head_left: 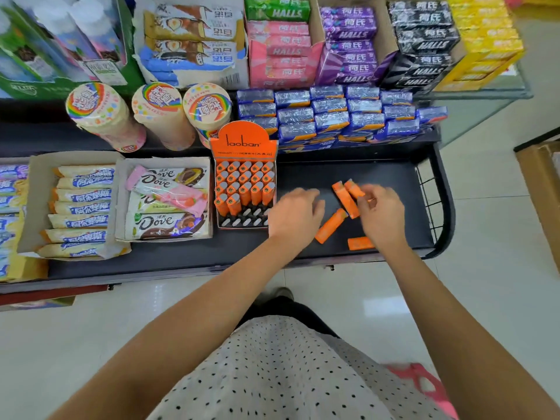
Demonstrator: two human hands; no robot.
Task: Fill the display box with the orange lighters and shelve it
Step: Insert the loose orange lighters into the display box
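Note:
An orange display box (244,142) stands on the black shelf (378,177), its back rows filled with upright orange lighters (242,184) and its front slots empty. Loose orange lighters lie on the shelf to its right: one lighter (330,225) between my hands, another lighter (360,243) near the front edge. My right hand (383,213) pinches two lighters (348,195) at their near ends. My left hand (295,215) hovers palm down just right of the box, fingers spread, holding nothing.
Dove chocolate box (166,201) and a candy-bar box (78,207) sit left of the display box. Blue packs (333,116) and round tubes (157,113) stand behind. A wire guard (430,204) closes the shelf's right end. Halls packs (348,40) fill the upper shelf.

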